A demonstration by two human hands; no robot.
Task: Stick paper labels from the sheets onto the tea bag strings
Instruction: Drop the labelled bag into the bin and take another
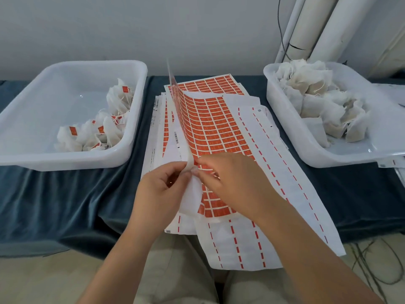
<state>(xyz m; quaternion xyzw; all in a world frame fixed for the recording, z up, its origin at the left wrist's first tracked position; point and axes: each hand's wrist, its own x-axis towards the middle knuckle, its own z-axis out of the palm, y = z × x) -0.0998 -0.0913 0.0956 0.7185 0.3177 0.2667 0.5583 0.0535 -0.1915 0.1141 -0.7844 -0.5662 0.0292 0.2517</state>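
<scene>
A sheet of orange paper labels lies on a pile of sheets at the middle of the table, its left side lifted and curled upward. My left hand pinches that raised white edge near the front. My right hand rests on the orange labels beside it, its fingertips meeting the left hand's at the sheet edge. Labelled tea bags with orange tags lie in the left white tub. Unlabelled tea bags with strings fill the right white tub.
Used backing sheets with red dashed lines spread to the right and hang over the table's front edge. A dark blue cloth covers the table. White pipes and a cable stand at the back right. Cables lie on the floor at the right.
</scene>
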